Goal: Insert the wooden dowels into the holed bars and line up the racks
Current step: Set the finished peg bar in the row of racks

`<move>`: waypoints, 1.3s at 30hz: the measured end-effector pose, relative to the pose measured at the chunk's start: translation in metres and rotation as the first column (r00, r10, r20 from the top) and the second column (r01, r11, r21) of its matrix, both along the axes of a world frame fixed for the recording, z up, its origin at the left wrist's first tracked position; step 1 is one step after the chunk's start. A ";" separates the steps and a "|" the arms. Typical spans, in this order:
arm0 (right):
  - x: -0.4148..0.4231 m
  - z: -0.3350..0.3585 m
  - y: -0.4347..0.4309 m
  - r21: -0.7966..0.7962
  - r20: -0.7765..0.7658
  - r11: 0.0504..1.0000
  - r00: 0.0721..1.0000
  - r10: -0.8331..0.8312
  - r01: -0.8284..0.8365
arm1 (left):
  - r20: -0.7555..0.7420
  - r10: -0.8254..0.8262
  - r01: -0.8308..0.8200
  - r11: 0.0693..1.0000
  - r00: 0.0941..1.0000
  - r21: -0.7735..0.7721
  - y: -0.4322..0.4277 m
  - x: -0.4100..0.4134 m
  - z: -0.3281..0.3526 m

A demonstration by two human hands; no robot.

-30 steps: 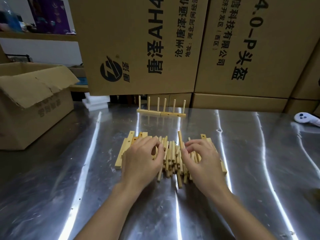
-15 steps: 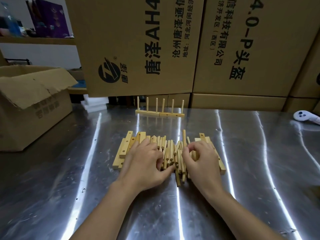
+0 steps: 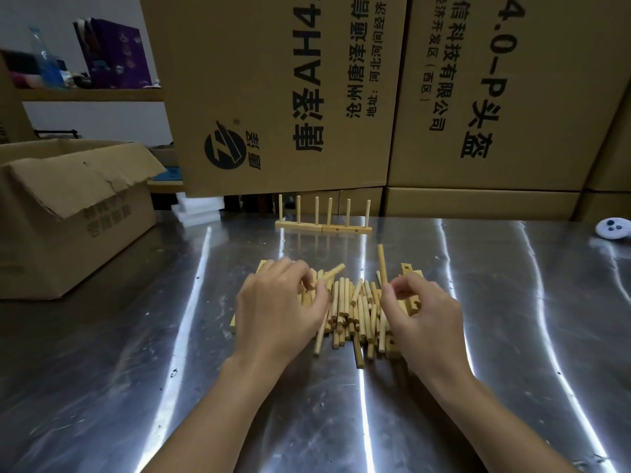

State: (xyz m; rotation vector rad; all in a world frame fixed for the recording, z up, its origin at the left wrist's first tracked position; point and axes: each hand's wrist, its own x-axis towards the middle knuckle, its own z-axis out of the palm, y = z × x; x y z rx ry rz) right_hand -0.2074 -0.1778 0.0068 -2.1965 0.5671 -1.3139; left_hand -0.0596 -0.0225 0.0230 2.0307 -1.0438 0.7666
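**A dowel in each hand: free a bar, then press straight**

Nearest, the left hand (image 3: 280, 312) and right hand (image 3: 423, 319) hover over the shiny steel worktop (image 3: 495, 353), each clamped on one pale round wooden stick. The left fingers (image 3: 307, 279) pinch a slanted dowel (image 3: 330, 274) by its near end. The right fingers (image 3: 398, 289) hold an upright dowel (image 3: 381, 264) low down.

Between and beneath the fingers lies the loose heap of dowels (image 3: 351, 312), with flat pale wooden holed bars (image 3: 407, 268) partly buried at either side.

The sensible move, I judge, is to draw one bar clear from under the right fingers and turn its holes upward. Then grip each dowel near its lower end and push straight down, since a tilted entry would likely jam.

Beyond the fingers, well apart, two finished racks (image 3: 322, 227) stand end to end, touching. The next rack belongs in line with them.
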 end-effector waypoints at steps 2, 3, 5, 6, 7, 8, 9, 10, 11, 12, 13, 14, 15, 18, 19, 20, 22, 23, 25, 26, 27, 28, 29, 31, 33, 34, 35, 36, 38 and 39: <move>-0.001 0.002 0.003 0.055 0.048 0.997 0.998 0.049 -0.052 | -0.100 -0.029 0.017 0.993 0.995 -0.115 -0.002 0.002 0.000; 0.000 0.003 0.003 0.080 0.072 0.994 0.995 0.067 -0.073 | -0.154 -0.059 0.032 0.985 0.986 -0.172 -0.003 0.004 -0.001; 0.000 0.005 0.003 0.144 0.113 0.983 0.989 0.094 -0.110 | -0.238 -0.129 0.066 0.964 0.963 -0.256 -0.005 0.006 -0.002; 0.000 0.006 0.003 0.174 0.129 0.977 0.987 0.101 -0.123 | -0.262 -0.164 0.089 0.957 0.951 -0.275 -0.005 0.007 -0.002; -0.001 0.007 0.002 0.196 0.142 0.972 0.985 0.103 -0.130 | -0.275 -0.190 0.112 0.954 0.942 -0.277 -0.006 0.007 -0.003; -0.001 0.008 0.000 0.218 0.154 0.967 0.983 0.101 -0.133 | -0.272 -0.201 0.129 0.957 0.941 -0.260 -0.006 0.007 -0.005; -0.002 0.009 -0.002 0.246 0.171 0.959 0.980 0.098 -0.138 | -0.253 -0.199 0.141 0.963 0.947 -0.229 -0.007 0.006 -0.007; -0.003 0.009 -0.003 0.280 0.192 0.949 0.977 0.093 -0.145 | -0.226 -0.193 0.150 0.970 0.955 -0.192 -0.008 0.005 -0.010; -0.003 0.010 -0.006 0.308 0.210 0.940 0.974 0.084 -0.148 | -0.195 -0.189 0.159 0.974 0.962 -0.158 -0.009 0.004 -0.012; -0.003 0.010 -0.008 0.327 0.221 0.934 0.973 0.071 -0.143 | -0.158 -0.186 0.167 0.977 0.970 -0.130 -0.010 0.002 -0.015; -0.003 0.010 -0.010 0.340 0.226 0.931 0.972 0.061 -0.137 | -0.109 -0.179 0.168 0.981 0.978 -0.101 -0.010 0.001 -0.017; -0.003 0.010 -0.012 0.348 0.226 0.928 0.973 0.055 -0.134 | -0.051 -0.164 0.160 0.985 0.985 -0.067 -0.011 0.001 -0.019; -0.003 0.010 -0.013 0.354 0.226 0.926 0.973 0.055 -0.135 | 0.006 -0.149 0.149 0.989 0.989 -0.026 -0.011 0.000 -0.020; -0.003 0.009 -0.014 0.350 0.218 0.927 0.974 0.059 -0.135 | 0.093 -0.153 0.140 0.981 0.984 0.132 -0.012 0.000 -0.023; -0.003 0.008 -0.015 0.344 0.216 0.930 0.975 0.059 -0.132 | 0.094 -0.167 0.150 0.975 0.981 0.166 -0.011 0.001 -0.022; -0.003 0.008 -0.015 0.338 0.215 0.932 0.975 0.057 -0.129 | 0.087 -0.184 0.167 0.970 0.979 0.179 -0.010 0.003 -0.021; -0.003 0.008 -0.016 0.338 0.223 0.932 0.973 0.054 -0.129 | 0.042 -0.210 0.201 0.968 0.977 0.151 -0.004 0.011 -0.017; -0.002 0.008 -0.016 0.339 0.230 0.932 0.972 0.051 -0.129 | 0.008 -0.212 0.209 0.971 0.977 0.117 -0.001 0.016 -0.014; -0.002 0.008 -0.016 0.331 0.235 0.935 0.971 0.050 -0.129 | -0.062 -0.193 0.195 0.980 0.979 0.038 0.006 0.028 -0.010; -0.002 0.007 -0.016 0.329 0.230 0.935 0.972 0.054 -0.130 | -0.089 -0.180 0.181 0.983 0.980 0.006 0.009 0.032 -0.008; -0.002 0.006 -0.015 0.329 0.225 0.935 0.973 0.059 -0.133 | -0.109 -0.174 0.173 0.985 0.979 -0.017 0.010 0.036 -0.008; -0.001 0.005 -0.015 0.331 0.219 0.934 0.974 0.063 -0.135 | -0.128 -0.176 0.173 0.984 0.976 -0.030 0.012 0.039 -0.008; -0.002 0.004 -0.014 0.330 0.217 0.934 0.974 0.064 -0.134 | -0.145 -0.182 0.179 0.983 0.973 -0.033 0.013 0.040 -0.008; -0.002 0.005 -0.015 0.342 0.232 0.931 0.972 0.045 -0.125 | -0.177 -0.195 0.199 0.980 0.965 0.006 0.015 0.042 -0.009; -0.003 0.008 -0.018 0.393 0.279 0.909 0.960 0.024 -0.137 | -0.188 -0.210 0.233 0.967 0.959 0.105 0.016 0.040 -0.011; -0.004 0.010 -0.020 0.422 0.301 0.894 0.953 0.020 -0.152 | -0.175 -0.216 0.244 0.957 0.961 0.156 0.015 0.038 -0.013; -0.006 0.012 -0.023 0.440 0.321 0.882 0.947 0.021 -0.168 | -0.155 -0.223 0.251 0.949 0.962 0.190 0.014 0.036 -0.014; -0.008 0.014 -0.025 0.449 0.331 0.876 0.943 0.020 -0.176 | -0.138 -0.230 0.255 0.946 0.963 0.202 0.013 0.034 -0.014; -0.013 0.020 -0.032 0.413 0.269 0.898 0.962 0.038 -0.151 | -0.132 -0.234 0.256 0.949 0.963 0.184 0.012 0.035 -0.014; -0.017 0.023 -0.036 0.352 0.168 0.929 0.984 0.054 -0.111 | -0.140 -0.229 0.252 0.952 0.963 0.172 0.013 0.037 -0.014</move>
